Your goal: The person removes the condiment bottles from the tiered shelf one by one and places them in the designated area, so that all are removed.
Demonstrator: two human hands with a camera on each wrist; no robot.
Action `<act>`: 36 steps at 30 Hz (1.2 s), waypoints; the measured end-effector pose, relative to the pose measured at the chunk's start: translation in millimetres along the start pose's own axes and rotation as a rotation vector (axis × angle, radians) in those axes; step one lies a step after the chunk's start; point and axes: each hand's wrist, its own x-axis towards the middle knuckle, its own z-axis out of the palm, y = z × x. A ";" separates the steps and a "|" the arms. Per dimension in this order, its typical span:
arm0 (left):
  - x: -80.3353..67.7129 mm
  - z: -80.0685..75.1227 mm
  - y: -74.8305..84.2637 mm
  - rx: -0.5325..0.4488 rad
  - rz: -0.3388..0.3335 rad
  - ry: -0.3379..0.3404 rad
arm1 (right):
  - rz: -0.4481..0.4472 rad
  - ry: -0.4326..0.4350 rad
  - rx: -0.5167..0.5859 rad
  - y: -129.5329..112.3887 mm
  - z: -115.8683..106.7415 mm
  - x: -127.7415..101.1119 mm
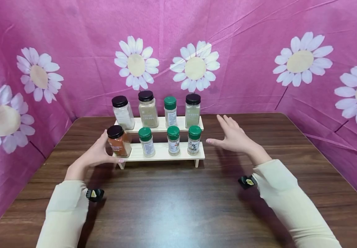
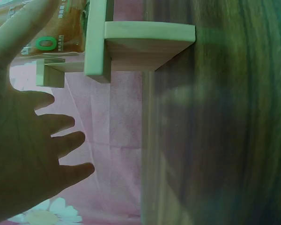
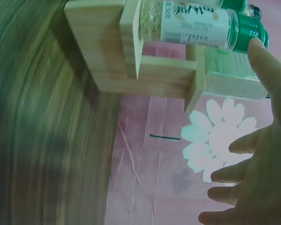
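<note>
jars: 8 on rack (image 1: 163, 153); left hand (image 1: 96, 155) touches orange jar (image 1: 119, 141); right hand (image 1: 232, 137) spread, empty

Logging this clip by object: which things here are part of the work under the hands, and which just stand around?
In hand: left hand touching orange spice jar; wooden rack; right hand, open beside it.

Standing by: seven other jars; table; floral cloth.

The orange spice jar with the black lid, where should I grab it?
Grip the orange spice jar round its flat-sided body below the black lid, coming from the open left end of the wooden rack. A green-lidded jar stands close on its right. The left hand already touches that side.
</note>
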 end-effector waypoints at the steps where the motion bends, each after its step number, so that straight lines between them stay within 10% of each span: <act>1: 0.7 1.7 -2.4 -0.075 0.022 -0.009 | -0.015 -0.001 0.017 -0.6 1.6 0.2; 7: -0.9 10.0 -12.1 -0.314 -0.026 -0.043 | -0.103 0.033 0.157 -5.3 14.5 3.4; 26: -6.7 26.7 -21.2 -0.423 -0.117 -0.017 | 0.011 0.213 0.589 -35.5 37.4 0.6; 36: -6.5 31.4 -23.1 -0.466 -0.182 -0.006 | 0.076 0.234 0.625 -38.3 46.8 0.2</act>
